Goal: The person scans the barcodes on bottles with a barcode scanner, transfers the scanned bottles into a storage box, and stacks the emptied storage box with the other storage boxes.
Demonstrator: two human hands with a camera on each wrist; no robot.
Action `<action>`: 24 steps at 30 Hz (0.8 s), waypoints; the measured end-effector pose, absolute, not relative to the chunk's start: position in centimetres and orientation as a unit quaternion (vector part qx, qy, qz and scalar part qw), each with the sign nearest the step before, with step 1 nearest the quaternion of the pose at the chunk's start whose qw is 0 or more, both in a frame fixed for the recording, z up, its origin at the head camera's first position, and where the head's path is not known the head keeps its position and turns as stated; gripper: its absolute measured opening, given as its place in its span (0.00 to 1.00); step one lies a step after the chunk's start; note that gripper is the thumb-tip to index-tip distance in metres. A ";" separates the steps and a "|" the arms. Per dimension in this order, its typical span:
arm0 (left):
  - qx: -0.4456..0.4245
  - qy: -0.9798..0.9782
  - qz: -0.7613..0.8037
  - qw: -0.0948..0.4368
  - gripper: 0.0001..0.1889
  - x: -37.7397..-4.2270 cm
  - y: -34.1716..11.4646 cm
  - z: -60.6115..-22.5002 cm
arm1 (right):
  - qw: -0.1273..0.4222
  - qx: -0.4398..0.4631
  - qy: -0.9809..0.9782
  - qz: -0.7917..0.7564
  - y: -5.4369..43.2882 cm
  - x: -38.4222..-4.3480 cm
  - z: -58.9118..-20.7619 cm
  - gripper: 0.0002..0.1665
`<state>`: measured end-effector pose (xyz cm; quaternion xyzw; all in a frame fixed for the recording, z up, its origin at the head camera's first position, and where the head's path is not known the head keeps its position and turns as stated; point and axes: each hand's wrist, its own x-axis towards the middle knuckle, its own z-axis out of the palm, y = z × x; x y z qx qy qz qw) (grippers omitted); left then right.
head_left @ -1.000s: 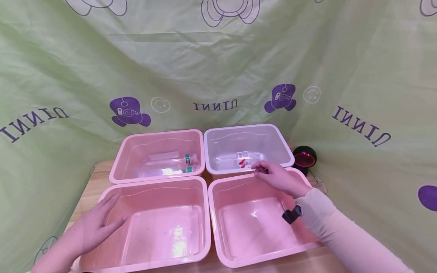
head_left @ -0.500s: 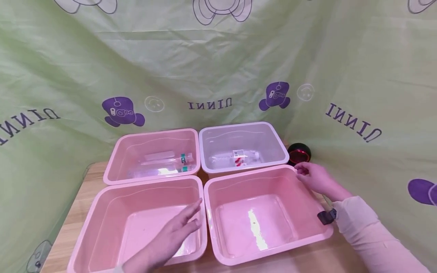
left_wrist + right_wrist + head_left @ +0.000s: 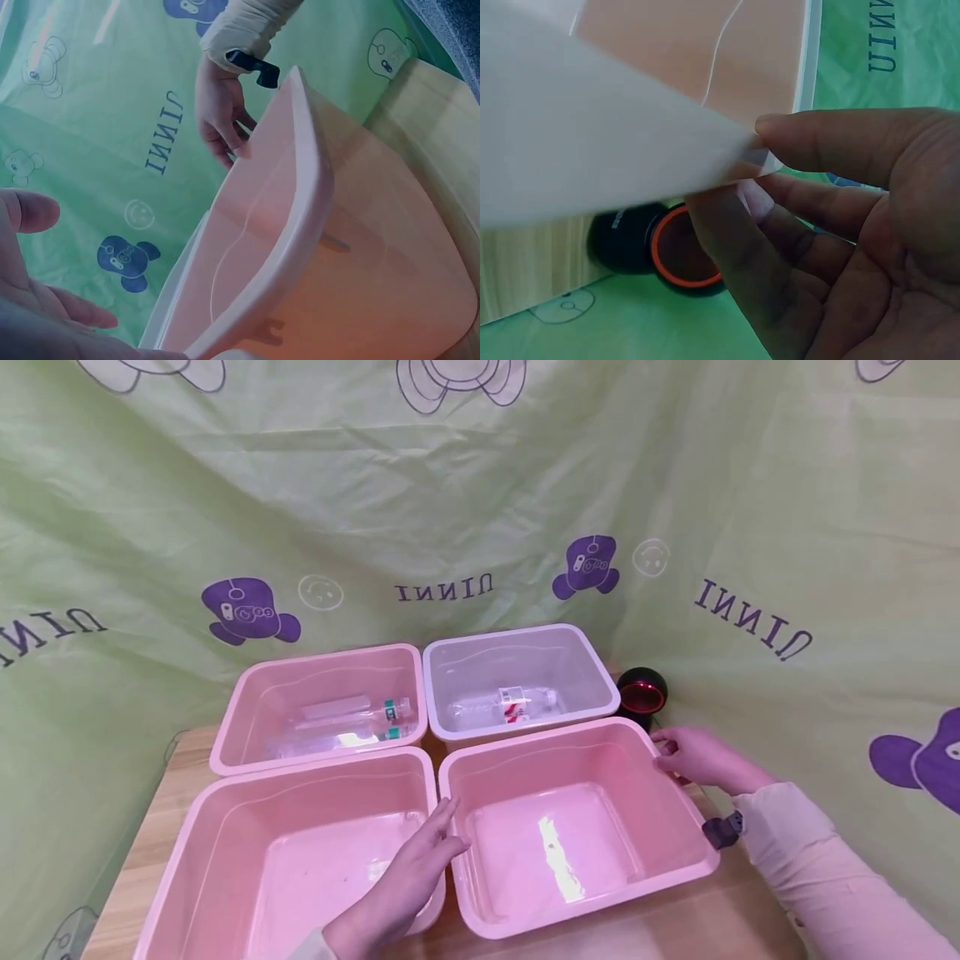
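A pink plastic bin [image 3: 517, 847] stands at the front right, its inside bare. My right hand [image 3: 701, 756] pinches its rim at the back right corner; in the right wrist view the thumb [image 3: 817, 142] lies on the inner side and the fingers [image 3: 742, 255] outside. At the opposite side, my left hand [image 3: 408, 877] has its fingers extended along the bin's left rim, over the seam with a second pink bin [image 3: 322, 868]. From the left wrist view, the left hand [image 3: 45, 292] shows spread fingers beside the rim [image 3: 319, 180].
Behind stand another pink bin [image 3: 258, 710] with clear plastic bottles [image 3: 352, 727] and a pale purple bin [image 3: 480, 656] with a labelled bottle [image 3: 513, 706]. A black round device [image 3: 641, 693] sits by the right corner. Green cloth [image 3: 337, 485] hangs behind the wooden table [image 3: 142, 835].
My right hand has gone from over the bin's back rim to its right corner and taken hold there. My left hand has crossed rightward from the left bin's outer side to the seam.
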<state>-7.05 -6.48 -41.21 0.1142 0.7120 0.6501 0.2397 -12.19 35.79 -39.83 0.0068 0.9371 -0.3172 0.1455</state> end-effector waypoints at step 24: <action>0.117 0.549 0.755 0.338 0.38 -7.7 -6.8 -41.3 | 0.188 -0.044 0.834 -0.517 42.1 -6.0 -39.3 0.31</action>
